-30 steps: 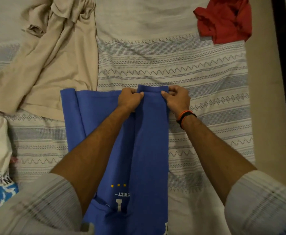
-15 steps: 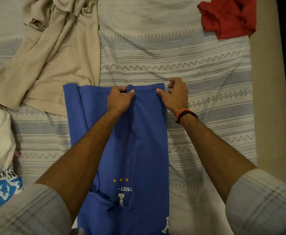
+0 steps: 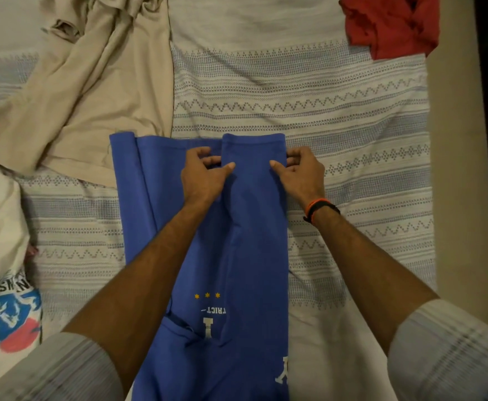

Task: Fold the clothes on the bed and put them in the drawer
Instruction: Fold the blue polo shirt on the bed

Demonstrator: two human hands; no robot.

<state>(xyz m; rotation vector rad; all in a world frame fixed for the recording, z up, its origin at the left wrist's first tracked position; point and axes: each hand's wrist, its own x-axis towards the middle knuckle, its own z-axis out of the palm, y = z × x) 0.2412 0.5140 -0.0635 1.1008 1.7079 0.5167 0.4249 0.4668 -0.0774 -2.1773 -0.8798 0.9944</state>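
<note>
A blue T-shirt (image 3: 254, 256) with white lettering and small yellow stars lies lengthwise on the patterned bedspread (image 3: 338, 117), its sides folded inward. My left hand (image 3: 203, 173) pinches the inner edge of the folded right panel near the shirt's far end. My right hand (image 3: 300, 169), with an orange and black wristband, grips the outer edge of the same panel. The panel lies flat over the shirt's right half. No drawer is in view.
A beige garment (image 3: 92, 91) sprawls unfolded at the upper left, touching the blue shirt's far left corner. A crumpled red garment (image 3: 393, 24) sits at the upper right. A white printed shirt (image 3: 2, 299) lies at the left edge. The bed's right edge (image 3: 454, 198) borders a dark strip.
The folded right panel has been spread wider and laid flat. My hands slid slightly back toward me along the panel, still holding its two edges.
</note>
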